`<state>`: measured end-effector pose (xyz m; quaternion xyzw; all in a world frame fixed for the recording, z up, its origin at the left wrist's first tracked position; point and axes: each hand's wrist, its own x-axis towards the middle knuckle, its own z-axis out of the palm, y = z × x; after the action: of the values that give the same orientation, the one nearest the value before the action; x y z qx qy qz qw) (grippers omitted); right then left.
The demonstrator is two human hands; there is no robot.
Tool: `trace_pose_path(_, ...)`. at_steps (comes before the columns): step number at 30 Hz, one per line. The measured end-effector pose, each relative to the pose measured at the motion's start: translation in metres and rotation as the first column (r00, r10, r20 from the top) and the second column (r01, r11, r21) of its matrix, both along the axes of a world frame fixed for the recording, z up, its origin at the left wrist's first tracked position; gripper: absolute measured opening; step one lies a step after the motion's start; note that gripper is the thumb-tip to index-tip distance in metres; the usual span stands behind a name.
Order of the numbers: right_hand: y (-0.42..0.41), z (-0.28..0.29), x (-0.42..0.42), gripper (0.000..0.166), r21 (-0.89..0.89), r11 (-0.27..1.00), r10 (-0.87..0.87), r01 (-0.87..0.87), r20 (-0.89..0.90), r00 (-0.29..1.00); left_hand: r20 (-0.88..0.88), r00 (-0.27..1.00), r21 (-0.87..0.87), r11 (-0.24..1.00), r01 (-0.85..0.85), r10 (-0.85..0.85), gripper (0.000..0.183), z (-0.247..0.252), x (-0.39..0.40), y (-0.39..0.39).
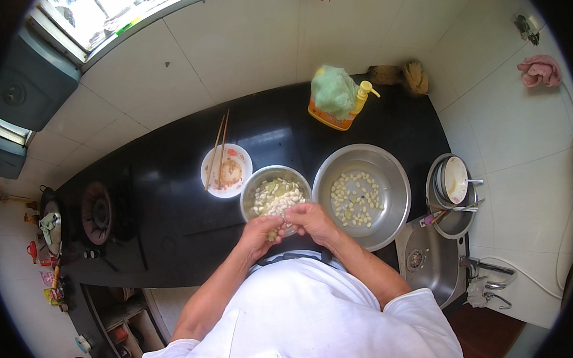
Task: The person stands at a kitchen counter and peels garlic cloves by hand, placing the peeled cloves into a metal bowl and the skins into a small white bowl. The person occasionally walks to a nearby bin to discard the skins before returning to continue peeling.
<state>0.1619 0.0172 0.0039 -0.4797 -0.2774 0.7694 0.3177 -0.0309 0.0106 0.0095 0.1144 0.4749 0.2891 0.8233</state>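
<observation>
My left hand point(262, 234) and my right hand point(313, 222) meet over the near rim of a small steel bowl point(248, 189). Pale, bean-like seeds point(278, 198) fill much of that bowl. Between my fingertips is something small, mostly hidden; some yellowish-green bits point(271, 235) show at my left fingers. A larger steel basin point(397, 200) stands to the right, with peeled-looking yellowish seeds point(356, 198) spread over its bottom in what looks like water. To the left, a white bowl with red decoration point(242, 159) has a brownish residue inside and a pair of wooden chopsticks point(223, 145) across it.
The black countertop point(166, 221) carries a yellow-orange pump bottle point(332, 118) draped with a green cloth point(333, 91). A gas burner point(98, 213) lies at the left. On the right are a steel sink point(433, 267), a faucet point(494, 275) and a pan holding stacked bowls point(453, 180).
</observation>
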Motion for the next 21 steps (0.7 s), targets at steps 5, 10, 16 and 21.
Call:
trace_pose_path(5, 0.0018, -0.001, 0.001, 0.019, -0.007, 0.999, 0.046, -0.045, 0.039, 0.998, -0.01, 1.0, 0.004, 1.0, 0.012, -0.012, 0.011, -0.0009, -0.0006, 0.0)
trace_pose_path(10, 0.0035, 0.0036, 0.0008, 0.018, -0.028, 0.996, 0.083, -0.082, 0.056, 0.995, 0.0, 1.0, 0.006, 1.0, -0.007, 0.007, 0.011, -0.0081, -0.002, -0.0004)
trace_pose_path(16, 0.0028, -0.0042, 0.0008, 0.018, -0.063, 0.995, 0.07, -0.073, -0.053, 0.996, 0.03, 0.998, -0.018, 0.998, -0.057, 0.058, 0.011, -0.008, -0.0014, 0.0015)
trace_pose_path(21, 0.0028, -0.0031, -0.0022, 0.016, -0.144, 0.99, -0.024, 0.0, -0.165, 0.986, 0.068, 0.995, -0.039, 0.997, -0.074, 0.076, 0.011, -0.0044, 0.0014, 0.004)
